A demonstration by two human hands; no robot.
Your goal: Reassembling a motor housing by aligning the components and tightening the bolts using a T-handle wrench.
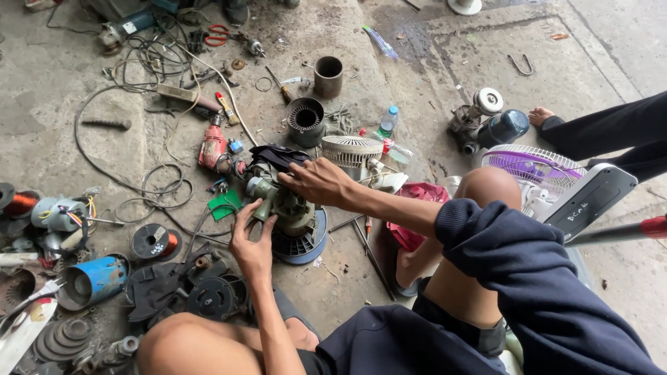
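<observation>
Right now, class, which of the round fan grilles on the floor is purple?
The grille at the right, beside the raised knee. The grille past the hands is cream, and the round one behind it is dark grey.

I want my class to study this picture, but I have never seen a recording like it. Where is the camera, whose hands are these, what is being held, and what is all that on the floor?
The one camera sits on a person's head and looks down, so you see their own knees and arms. They squat on a concrete floor. Both bare hands are on a small greenish motor unit resting on a blue-rimmed round grille. The left hand grips it from below; the right hand presses on top. Around lie a red power drill, loose cables, a wire spool, a blue cylinder, a plastic bottle and a purple-bladed fan. Another person's foot shows at right.
</observation>
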